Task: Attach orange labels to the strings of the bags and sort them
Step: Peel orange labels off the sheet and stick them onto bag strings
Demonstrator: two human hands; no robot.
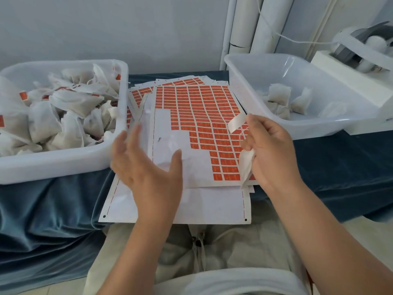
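Label sheets [202, 116], blue-draped table [340, 167], pale wall [106, 28]

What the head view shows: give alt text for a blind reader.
A right hand holds a white strip and a white bag over a sheet of orange labels; the left hand hovers open. Tubs of bags flank the sheet.

Left hand [146, 167] motion-blurred; left bin [53, 167] cut off

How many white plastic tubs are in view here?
2. The left tub is heaped with tied bags; the right tub holds only a few bags. A white curved rim at the bottom edge may belong to a third; I cannot tell.
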